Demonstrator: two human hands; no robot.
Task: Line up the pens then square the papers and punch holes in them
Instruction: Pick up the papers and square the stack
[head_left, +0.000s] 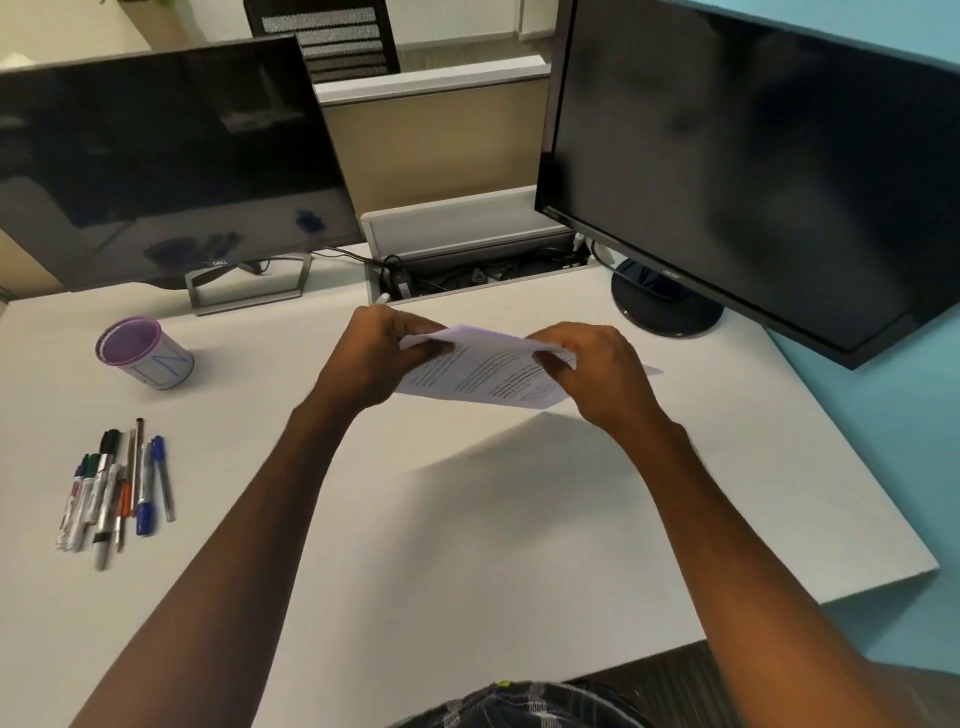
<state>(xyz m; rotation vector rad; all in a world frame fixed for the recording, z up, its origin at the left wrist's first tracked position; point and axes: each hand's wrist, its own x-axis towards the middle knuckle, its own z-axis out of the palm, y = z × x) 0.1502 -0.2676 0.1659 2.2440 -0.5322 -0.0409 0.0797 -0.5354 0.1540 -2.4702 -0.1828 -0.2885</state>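
Note:
A thin stack of printed papers (483, 371) hangs tilted above the white desk (467, 519), casting a shadow below. My left hand (379, 358) pinches its left edge and my right hand (597, 374) grips its right edge. Another sheet corner (652, 370) pokes out flat behind my right hand. Several pens and markers (117, 488) lie side by side in a rough row at the desk's left. No hole punch is in view.
A purple-rimmed cup (143, 351) stands at the left, behind the pens. Two dark monitors (166, 161) (753, 171) stand at the back, with an open cable tray (478, 270) between them. The desk's right edge (883, 493) runs diagonally.

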